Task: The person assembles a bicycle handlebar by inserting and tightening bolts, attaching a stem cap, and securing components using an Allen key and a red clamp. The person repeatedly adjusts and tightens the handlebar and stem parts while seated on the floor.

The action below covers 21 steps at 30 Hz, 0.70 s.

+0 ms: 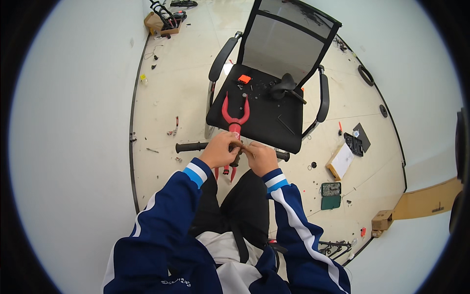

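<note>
My left hand (pixel 219 151) and my right hand (pixel 262 159) meet in front of me, above the handlebar. Fingers of both are closed in a pinch, fingertips almost touching. Whatever sits between them is too small and hidden to name. Just beyond, a red fork (pixel 237 119) points its two prongs away from me, over the chair seat's front edge. Black handlebar grips stick out on either side, the left grip (pixel 188 147) and the right grip (pixel 283 156). Below my hands more red forked parts (pixel 233 175) show between my knees.
A black office chair (pixel 259 120) stands ahead, with a bicycle saddle (pixel 284 88), an orange piece (pixel 244 79), a hex key (pixel 286 124) and small hardware on its seat. Right on the floor lie a black tool case (pixel 353 144), a paper-topped box (pixel 341 160) and a green case (pixel 331 202).
</note>
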{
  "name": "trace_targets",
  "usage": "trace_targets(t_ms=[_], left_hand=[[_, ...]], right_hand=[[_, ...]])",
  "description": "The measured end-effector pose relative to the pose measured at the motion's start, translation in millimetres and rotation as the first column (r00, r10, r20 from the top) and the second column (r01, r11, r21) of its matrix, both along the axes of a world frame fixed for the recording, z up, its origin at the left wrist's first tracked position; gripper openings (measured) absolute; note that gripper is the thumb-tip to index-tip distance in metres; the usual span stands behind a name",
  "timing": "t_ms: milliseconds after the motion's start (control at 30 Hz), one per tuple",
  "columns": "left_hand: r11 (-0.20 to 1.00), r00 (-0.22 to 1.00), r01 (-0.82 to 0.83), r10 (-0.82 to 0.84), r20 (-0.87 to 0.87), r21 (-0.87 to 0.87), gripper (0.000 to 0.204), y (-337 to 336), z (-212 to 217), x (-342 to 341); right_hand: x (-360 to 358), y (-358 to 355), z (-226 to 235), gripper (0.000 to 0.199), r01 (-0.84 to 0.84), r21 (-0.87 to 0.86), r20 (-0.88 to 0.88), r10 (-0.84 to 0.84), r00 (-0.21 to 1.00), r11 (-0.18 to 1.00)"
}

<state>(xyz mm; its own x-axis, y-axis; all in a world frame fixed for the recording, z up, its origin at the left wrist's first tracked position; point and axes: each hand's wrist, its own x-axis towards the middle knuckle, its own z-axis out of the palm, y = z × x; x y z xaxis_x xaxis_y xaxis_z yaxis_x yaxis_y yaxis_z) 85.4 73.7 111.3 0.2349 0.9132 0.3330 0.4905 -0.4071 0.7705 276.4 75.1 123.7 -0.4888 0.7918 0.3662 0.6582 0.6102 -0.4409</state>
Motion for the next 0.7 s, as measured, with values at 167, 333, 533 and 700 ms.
trace_targets(t_ms=[167,333,533,700], left_hand=[[0.998,0.999,-0.046,0.046,-0.01,0.03,0.014,-6,1,2],[0.996,0.998,-0.031,0.035,-0.045,0.079,0.013,-9,1,-1],[0.994,0.995,-0.097,0.096,0.024,0.058,0.009,-9,6,-3],[0.988,0.988,-0.15,0.149,0.035,0.042,0.015,6,-7,-5]], right_hand=[[-8,-4,-3,0.013,0.046,0.057,-0.013,-0.045,0.999,0.997],[-20,2,27,0.029,-0.025,0.202,0.022,0.021,1.0,0.979],[-6,52,32,0.013,0.018,-0.179,-0.169,-0.049,0.984,0.984],[0,49,7,0.016,-0.036,-0.296,-0.122,0.0,0.993,0.954]])
